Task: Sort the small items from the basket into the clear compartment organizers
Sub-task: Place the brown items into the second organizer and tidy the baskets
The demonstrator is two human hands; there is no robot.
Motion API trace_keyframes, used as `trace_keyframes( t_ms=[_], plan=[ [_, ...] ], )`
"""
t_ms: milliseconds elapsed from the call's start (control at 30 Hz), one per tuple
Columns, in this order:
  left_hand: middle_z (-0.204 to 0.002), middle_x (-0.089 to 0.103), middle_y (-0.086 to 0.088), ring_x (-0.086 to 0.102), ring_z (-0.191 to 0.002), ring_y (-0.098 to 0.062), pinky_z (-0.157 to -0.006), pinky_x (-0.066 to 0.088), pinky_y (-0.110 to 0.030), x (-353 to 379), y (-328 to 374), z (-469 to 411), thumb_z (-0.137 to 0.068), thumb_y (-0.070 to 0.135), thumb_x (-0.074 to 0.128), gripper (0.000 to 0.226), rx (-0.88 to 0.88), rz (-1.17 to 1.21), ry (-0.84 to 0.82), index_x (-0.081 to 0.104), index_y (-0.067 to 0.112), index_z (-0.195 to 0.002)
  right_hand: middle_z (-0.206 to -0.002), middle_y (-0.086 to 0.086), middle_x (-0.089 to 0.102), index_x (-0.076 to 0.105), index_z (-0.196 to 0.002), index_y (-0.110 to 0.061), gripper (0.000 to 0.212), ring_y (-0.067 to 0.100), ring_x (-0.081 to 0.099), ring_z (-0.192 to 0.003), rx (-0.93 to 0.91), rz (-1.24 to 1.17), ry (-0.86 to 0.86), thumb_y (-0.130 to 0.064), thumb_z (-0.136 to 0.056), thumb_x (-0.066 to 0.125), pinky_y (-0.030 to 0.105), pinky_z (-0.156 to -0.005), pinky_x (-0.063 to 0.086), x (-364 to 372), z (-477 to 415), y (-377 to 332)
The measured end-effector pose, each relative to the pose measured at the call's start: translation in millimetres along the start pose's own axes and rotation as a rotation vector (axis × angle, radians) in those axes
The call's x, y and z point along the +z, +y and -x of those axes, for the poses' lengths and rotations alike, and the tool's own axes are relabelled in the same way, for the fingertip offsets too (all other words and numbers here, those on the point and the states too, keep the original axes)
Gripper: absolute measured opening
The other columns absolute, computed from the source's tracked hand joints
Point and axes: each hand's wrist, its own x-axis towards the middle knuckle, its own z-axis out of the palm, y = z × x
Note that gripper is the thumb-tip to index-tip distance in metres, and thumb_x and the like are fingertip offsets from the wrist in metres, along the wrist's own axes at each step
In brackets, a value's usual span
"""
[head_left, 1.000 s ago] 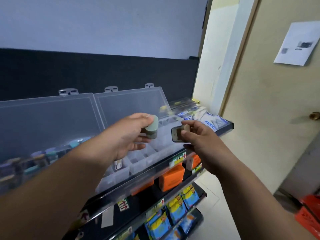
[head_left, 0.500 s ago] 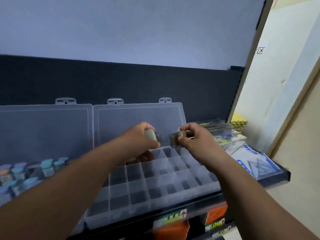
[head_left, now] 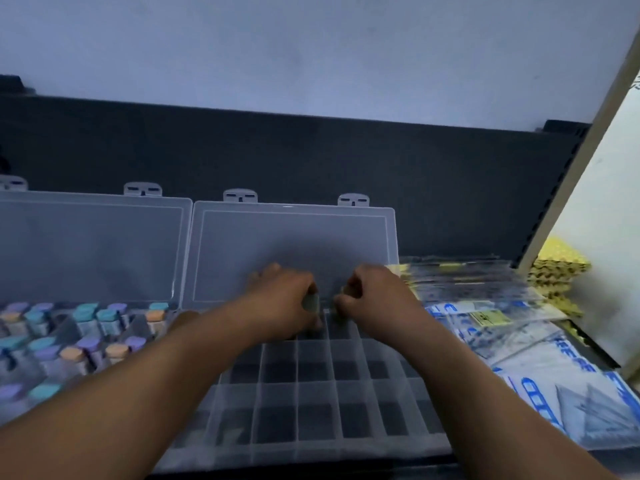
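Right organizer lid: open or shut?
Open. The lid stands upright behind the compartment grid, latch tabs at its top edge; the cells lie uncovered.

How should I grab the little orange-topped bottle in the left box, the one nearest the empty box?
Pinch the orange-capped bottle by its cap, coming from straight above. It stands upright in the left organizer, cap up, with dividers and neighbouring bottles close around its body, so fingers probably would not fit down the sides.
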Motion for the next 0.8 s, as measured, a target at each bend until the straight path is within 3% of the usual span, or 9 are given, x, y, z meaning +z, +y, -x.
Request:
trace_keyframes(
  t_ms=[233,367,500,633,800],
  plan=[
    [-0.111,0.06,0.002,0.049,-0.108,-0.02,-0.087,0.042,-0.034,9.4,-2.0,-3.7,-0.076,0.055,0.068,0.045,-0.01,-0.023,-0.035,0.062,0.029,-0.112,-0.086,-0.001,0.057,0.053,-0.085,-0.024,0.015,0.016,0.055,-0.079,-0.051,0.022,-0.099,-0.034,-0.086,0.064,0.028,-0.065,0.04,-1.1,-4.2,-1.4],
    [-0.116,0.06,0.004,0.048,-0.111,-0.019,-0.092,0.041,-0.036,13.4,-3.7,-3.4,-0.077,0.057,0.067,0.049,-0.011,-0.015,-0.043,0.06,0.028,-0.116,-0.081,-0.004,0.051,0.051,-0.086,-0.022,0.015,0.015,0.05,-0.077,-0.031,0.081,-0.168,-0.034,-0.089,0.061,0.027,-0.058,0.034,3.1,-1.3,1.6],
    [-0.121,0.057,0.003,0.045,-0.115,-0.021,-0.095,0.04,-0.037,16.1,-3.2,-3.4,-0.078,0.058,0.065,0.053,-0.008,-0.033,-0.047,0.058,0.029,-0.121,-0.087,0.0,0.053,0.06,-0.097,-0.017,0.023,0.018,0.053,-0.084,-0.003,0.102,-0.183,-0.039,-0.088,0.063,0.027,-0.069,0.038,12.8,-0.8,1.2],
    [-0.124,0.053,-0.002,0.041,-0.117,-0.025,-0.099,0.038,-0.04,14.3,-4.7,0.3,-0.078,0.061,0.063,0.056,-0.022,-0.062,-0.055,0.057,0.028,-0.124,-0.091,0.004,0.055,0.061,-0.094,-0.018,0.022,0.021,0.054,-0.082,0.029,0.143,-0.168,-0.039,-0.089,0.062,0.026,-0.063,0.037,17.1,-0.1,-1.7],
    [-0.133,0.045,-0.003,0.034,-0.125,-0.026,-0.104,0.033,-0.042,4.8,-21.4,27.9,-0.081,0.06,0.059,0.063,-0.031,-0.001,0.023,0.048,0.027,-0.133,-0.115,0.009,0.053,0.059,-0.115,-0.016,0.031,0.027,0.057,-0.103,0.016,0.207,-0.045,-0.038,-0.093,0.054,0.033,-0.082,0.044,13.5,12.1,-22.5]
  ],
)
